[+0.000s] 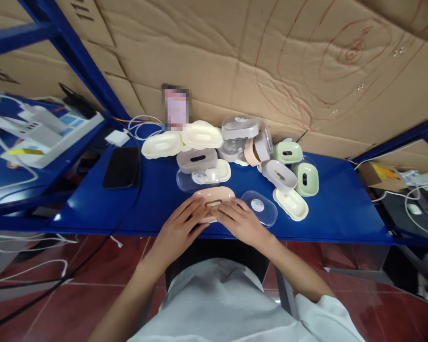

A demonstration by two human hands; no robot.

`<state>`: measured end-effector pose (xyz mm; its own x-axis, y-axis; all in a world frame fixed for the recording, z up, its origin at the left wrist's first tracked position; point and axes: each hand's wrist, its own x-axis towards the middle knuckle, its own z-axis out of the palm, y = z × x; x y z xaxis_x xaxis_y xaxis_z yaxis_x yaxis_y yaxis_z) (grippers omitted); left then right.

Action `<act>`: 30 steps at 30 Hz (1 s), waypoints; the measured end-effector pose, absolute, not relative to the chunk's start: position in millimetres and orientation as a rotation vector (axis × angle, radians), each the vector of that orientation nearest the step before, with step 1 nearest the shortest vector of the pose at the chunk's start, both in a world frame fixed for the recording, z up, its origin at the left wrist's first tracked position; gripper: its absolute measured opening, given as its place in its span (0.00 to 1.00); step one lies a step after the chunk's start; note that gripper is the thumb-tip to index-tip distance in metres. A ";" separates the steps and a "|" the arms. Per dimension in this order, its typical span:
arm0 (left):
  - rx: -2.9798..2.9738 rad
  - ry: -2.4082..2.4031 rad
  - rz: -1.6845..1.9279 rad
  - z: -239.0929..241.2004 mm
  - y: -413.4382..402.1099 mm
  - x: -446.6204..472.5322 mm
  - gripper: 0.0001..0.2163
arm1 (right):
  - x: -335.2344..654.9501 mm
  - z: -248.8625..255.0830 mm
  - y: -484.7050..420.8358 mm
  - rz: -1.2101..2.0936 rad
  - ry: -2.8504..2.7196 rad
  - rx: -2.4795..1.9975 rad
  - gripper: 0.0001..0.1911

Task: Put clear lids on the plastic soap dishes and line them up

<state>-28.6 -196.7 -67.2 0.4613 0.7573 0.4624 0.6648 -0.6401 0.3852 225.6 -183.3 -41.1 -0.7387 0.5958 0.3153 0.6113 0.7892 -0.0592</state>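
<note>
Peach oval plastic cover w/ slot [214, 192] is held btwn L hand [184, 217] & R hand [243, 221], fingers part-spread over its ends — prob. light, stiff, slippery; best gripped by end rims.

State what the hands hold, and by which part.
The left hand and right hand hold the slotted peach oval plastic-looking piece by its opposite ends.

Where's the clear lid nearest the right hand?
Head view, right of centre: the clear lid lies near the front edge of the blue table, between the right hand and a cream tray.
</note>
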 end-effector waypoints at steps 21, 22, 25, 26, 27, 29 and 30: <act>2.143 1.144 0.699 -60.3 -200.0 -11.1 0.42 | 271.8 -22.3 -227.0 0.227 -2.335 -1.115 0.24; 2.123 1.141 0.696 -60.3 -198.5 -9.6 0.44 | 263.5 -23.1 -224.4 0.186 -2.414 -1.062 0.23; 2.087 1.145 0.693 -60.1 -196.4 -9.4 0.43 | 251.3 -28.9 -218.6 0.058 -2.534 -1.001 0.21; 2.082 1.149 0.692 -60.3 -196.5 -10.2 0.42 | 251.2 -31.6 -217.6 0.030 -2.557 -0.989 0.22; 2.079 1.155 0.692 -60.7 -197.0 -11.1 0.40 | 252.2 -34.4 -217.1 0.010 -2.577 -0.982 0.22; 2.080 1.166 0.699 -62.1 -198.3 -12.5 0.39 | 255.7 -40.1 -217.3 -0.017 -2.599 -0.983 0.25; 2.081 1.172 0.700 -62.9 -198.9 -12.9 0.39 | 257.3 -42.9 -217.9 -0.024 -2.605 -0.986 0.26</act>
<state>-12.9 -198.9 -62.9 0.4599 0.8774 0.1362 0.5359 -0.3966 0.7453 257.3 -217.9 -42.9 -0.6944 0.6385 0.3318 0.6445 0.7569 -0.1078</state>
